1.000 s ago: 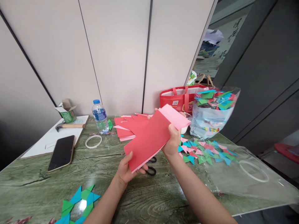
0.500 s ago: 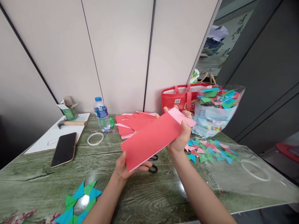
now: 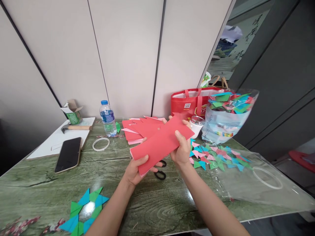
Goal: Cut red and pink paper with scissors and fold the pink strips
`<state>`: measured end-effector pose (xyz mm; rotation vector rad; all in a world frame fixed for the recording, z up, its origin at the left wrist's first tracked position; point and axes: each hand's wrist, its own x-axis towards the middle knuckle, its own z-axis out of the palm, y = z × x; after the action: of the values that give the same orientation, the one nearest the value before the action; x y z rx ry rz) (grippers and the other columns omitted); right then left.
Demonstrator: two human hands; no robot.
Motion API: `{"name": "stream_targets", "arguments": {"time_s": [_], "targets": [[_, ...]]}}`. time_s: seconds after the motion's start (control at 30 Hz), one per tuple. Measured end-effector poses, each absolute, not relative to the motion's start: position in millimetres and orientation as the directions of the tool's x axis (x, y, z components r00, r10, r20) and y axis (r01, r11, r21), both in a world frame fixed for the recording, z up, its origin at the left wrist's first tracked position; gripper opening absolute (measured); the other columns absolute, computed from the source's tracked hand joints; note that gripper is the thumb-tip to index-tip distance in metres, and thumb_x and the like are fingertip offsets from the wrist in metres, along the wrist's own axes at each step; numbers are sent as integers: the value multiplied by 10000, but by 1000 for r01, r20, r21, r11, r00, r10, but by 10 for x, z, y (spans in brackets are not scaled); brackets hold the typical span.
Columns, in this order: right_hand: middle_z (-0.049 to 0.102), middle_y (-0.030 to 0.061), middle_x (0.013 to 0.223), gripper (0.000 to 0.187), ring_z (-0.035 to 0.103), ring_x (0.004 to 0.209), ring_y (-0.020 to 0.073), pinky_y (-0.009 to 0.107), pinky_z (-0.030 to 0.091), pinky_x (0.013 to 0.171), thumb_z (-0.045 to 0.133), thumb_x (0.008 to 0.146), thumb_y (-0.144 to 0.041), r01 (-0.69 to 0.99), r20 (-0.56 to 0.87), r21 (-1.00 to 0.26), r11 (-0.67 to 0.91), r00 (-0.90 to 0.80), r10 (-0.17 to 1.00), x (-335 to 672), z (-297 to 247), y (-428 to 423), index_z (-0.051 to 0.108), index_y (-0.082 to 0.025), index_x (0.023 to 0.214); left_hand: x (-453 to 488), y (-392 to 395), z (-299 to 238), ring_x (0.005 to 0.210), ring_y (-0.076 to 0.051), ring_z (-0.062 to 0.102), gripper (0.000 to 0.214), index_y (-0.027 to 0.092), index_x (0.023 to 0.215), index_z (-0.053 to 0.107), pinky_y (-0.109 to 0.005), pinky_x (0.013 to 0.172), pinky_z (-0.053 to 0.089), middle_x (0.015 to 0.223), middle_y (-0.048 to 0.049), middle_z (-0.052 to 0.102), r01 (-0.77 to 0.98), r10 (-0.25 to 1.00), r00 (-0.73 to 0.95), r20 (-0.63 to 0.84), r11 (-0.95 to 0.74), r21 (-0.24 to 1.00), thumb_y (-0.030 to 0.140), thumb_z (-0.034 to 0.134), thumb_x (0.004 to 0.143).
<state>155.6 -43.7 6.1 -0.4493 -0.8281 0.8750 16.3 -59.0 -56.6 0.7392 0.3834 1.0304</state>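
Note:
A stack of long red paper strips (image 3: 159, 144), with pink showing at its edges, is held tilted above the table. My left hand (image 3: 135, 168) grips its lower left end, thumb on top and fingers beneath. At the upper right end my right hand (image 3: 181, 149) clasps the stack, its thumb pressed on the red face. Behind it lies a fanned pile of red and pink paper (image 3: 137, 126), partly covered by the held stack. Black scissor handles (image 3: 160, 175) show on the table below the strips; the blades are hidden.
Left are a phone (image 3: 68, 154), a hammer (image 3: 77, 127), a water bottle (image 3: 108, 119) and a tape ring (image 3: 100, 144). A green-blue folded paper ring (image 3: 86, 211) lies in front. Right are a white jar (image 3: 197, 126), small folded pieces (image 3: 219, 157), a filled plastic bag (image 3: 221, 126) and a red bag (image 3: 180, 105).
The right end of the held stack has shifted left and down, uncovering the white jar. The pink part at that end no longer shows. My left thumb now lies further over the top sheet.

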Motion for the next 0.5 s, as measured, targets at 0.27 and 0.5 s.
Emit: {"name": "stream_targets", "arguments": {"time_s": [0.27, 0.5], "targets": [[660, 68, 1028, 426, 614, 900, 198, 381, 468, 847, 684, 684, -337, -407, 207, -862, 303, 262, 942, 1778, -492, -486, 545, -190, 1059, 414, -650, -610, 953, -276, 628, 644, 222, 1324, 357, -451, 801, 519, 1152, -108, 617, -411, 929, 337, 154, -2, 912, 306, 636, 751], [691, 37, 908, 363, 642, 717, 190, 327, 515, 689, 735, 605, -274, -219, 27, -975, 47, 92, 995, 2906, -328, -574, 598, -200, 932, 436, -595, -870, 1223, -250, 422, 605, 272, 1297, 414, -457, 1044, 283, 1339, -76, 472, 315, 761, 601, 243, -505, 803, 316, 643, 738]]}}
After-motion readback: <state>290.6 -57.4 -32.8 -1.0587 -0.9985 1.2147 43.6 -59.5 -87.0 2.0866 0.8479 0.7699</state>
